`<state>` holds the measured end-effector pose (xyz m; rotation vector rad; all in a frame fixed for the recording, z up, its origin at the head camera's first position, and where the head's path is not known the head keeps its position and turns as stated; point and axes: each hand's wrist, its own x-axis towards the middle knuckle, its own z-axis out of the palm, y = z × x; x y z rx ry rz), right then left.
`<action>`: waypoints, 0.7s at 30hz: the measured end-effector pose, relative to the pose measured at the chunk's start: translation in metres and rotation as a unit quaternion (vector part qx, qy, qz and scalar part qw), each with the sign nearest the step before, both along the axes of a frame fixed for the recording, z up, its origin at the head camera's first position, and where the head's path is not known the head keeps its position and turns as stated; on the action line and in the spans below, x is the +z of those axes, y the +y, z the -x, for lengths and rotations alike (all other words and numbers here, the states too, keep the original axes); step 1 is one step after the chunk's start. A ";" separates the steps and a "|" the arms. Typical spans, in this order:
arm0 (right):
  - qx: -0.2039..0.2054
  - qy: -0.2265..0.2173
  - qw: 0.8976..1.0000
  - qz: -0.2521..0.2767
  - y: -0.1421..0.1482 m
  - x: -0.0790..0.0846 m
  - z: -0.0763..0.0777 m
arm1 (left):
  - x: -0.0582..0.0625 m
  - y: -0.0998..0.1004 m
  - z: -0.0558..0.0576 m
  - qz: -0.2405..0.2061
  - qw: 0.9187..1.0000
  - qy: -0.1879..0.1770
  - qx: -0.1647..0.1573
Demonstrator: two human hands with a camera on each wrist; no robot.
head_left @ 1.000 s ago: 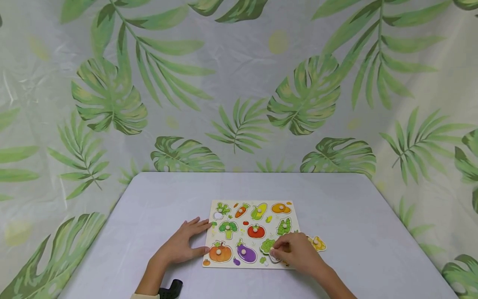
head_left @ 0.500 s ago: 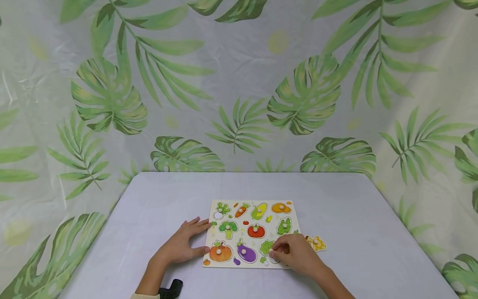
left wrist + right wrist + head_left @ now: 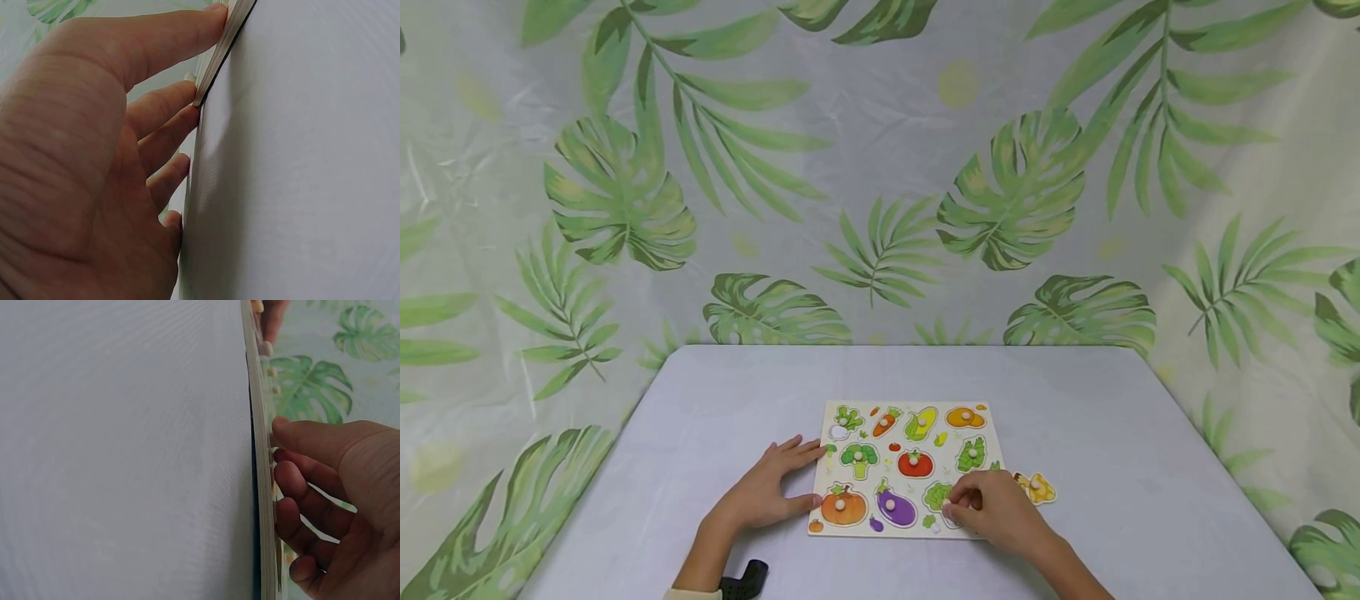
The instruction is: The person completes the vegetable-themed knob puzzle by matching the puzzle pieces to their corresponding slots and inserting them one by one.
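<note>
A wooden vegetable puzzle board (image 3: pixel 878 454) lies on the table in the head view. Near its front right, my right hand (image 3: pixel 992 508) pinches the knob of a green-and-white leafy vegetable puzzle piece (image 3: pixel 936 495) and covers part of it. That piece appears to lie flat in its place. With fingers extended, my left hand (image 3: pixel 767 487) rests along the board's left edge; its thumb touches the front left corner area. Just past the right edge sits a yellow puzzle piece (image 3: pixel 1039 490) with a knob, partly hidden by my right hand. The right wrist view shows my thumb (image 3: pixel 300 434) above curled fingers.
Other knobbed pieces sit in the board, including a pumpkin (image 3: pixel 844 508), eggplant (image 3: pixel 897 510), tomato (image 3: pixel 915 464) and broccoli (image 3: pixel 859 458). A black object (image 3: pixel 748 578) is by my left wrist. A leaf-print curtain (image 3: pixel 880 167) hangs behind the white table (image 3: pixel 760 375).
The leafy vegetable piece was tilted and slightly off its outline one second ago; it now sits flat. My right hand has shifted slightly left. My left hand has stayed still.
</note>
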<state>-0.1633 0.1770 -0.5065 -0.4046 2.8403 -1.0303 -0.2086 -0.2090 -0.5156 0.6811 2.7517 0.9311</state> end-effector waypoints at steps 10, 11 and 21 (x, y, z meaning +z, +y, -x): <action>0.004 -0.008 0.999 0.043 0.003 0.005 0.001 | -0.004 -0.003 -0.001 0.002 1.000 -0.001 0.000; 0.004 -0.002 0.999 0.046 0.004 0.005 0.002 | -0.004 -0.003 -0.001 0.002 1.000 0.001 -0.001; 0.004 0.066 0.997 0.032 0.014 0.009 0.004 | -0.006 -0.001 0.003 0.000 1.000 0.005 -0.004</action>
